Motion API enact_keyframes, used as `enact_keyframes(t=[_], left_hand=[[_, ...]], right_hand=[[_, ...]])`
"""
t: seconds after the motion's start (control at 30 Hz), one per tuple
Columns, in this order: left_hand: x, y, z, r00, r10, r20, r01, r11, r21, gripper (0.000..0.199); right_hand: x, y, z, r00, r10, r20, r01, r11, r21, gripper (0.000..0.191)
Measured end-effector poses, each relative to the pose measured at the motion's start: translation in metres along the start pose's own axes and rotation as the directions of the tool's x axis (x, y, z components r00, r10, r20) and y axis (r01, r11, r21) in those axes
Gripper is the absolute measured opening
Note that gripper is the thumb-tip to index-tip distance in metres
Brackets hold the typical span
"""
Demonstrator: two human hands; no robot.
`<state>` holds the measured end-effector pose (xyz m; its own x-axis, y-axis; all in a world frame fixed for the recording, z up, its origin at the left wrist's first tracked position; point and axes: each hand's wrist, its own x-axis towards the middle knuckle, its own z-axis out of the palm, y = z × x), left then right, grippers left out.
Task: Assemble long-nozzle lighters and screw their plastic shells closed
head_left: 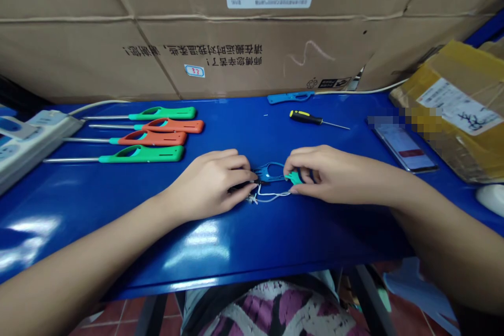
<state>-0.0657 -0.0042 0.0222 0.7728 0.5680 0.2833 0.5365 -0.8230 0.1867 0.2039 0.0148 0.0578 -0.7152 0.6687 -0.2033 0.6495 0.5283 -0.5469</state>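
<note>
In the middle of the table lies a blue lighter shell half (263,172), its hollow inner side showing and part of it hidden by my left hand. My left hand (218,181) is closed, thumb and fingers pinching a dark lighter part (236,187) that they mostly cover. A small turquoise plastic piece (294,177), like a lighter trigger, is pinched in my right hand (317,172) at the shell's right end. Thin white wires and a clear tube (273,197) run between both hands, with a small metal fitting (251,198) under my left fingers.
Several green and orange long-necked lighters (157,125) lie in a row at left beside a white power strip (39,139). Behind are a blue shell piece (290,97) and a screwdriver (315,118). A phone (405,147) and taped carton (464,110) sit right. A large cardboard box (197,37) walls the back.
</note>
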Motion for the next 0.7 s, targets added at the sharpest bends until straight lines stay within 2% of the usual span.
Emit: enact_keyframes(t=[0.1, 0.27, 0.4, 0.57, 0.7], left_hand=[[0.000, 0.000, -0.001, 1.000, 0.019, 0.016, -0.019, 1.000, 0.009, 0.022], [0.000, -0.002, -0.001, 1.000, 0.024, 0.018, -0.024, 1.000, -0.004, 0.020], [0.000, -0.002, -0.001, 1.000, 0.025, 0.013, -0.025, 1.000, -0.002, 0.019], [0.000, -0.001, -0.001, 1.000, 0.021, 0.018, -0.020, 0.999, -0.025, 0.019], [0.000, -0.001, -0.001, 1.000, -0.003, 0.028, 0.005, 0.998, -0.070, 0.019]], right_hand=[[-0.008, 0.000, -0.007, 0.995, 0.001, 0.102, 0.014, 0.990, -0.142, 0.005], [-0.013, 0.000, -0.009, 0.979, 0.037, 0.200, 0.011, 0.972, -0.233, 0.014], [-0.010, 0.002, -0.009, 0.979, 0.031, 0.201, 0.016, 0.973, -0.230, 0.010], [-0.011, 0.005, -0.014, 0.986, 0.097, 0.135, -0.066, 0.974, -0.219, 0.008], [-0.012, 0.008, -0.015, 0.990, 0.077, 0.115, -0.049, 0.972, -0.230, 0.008]])
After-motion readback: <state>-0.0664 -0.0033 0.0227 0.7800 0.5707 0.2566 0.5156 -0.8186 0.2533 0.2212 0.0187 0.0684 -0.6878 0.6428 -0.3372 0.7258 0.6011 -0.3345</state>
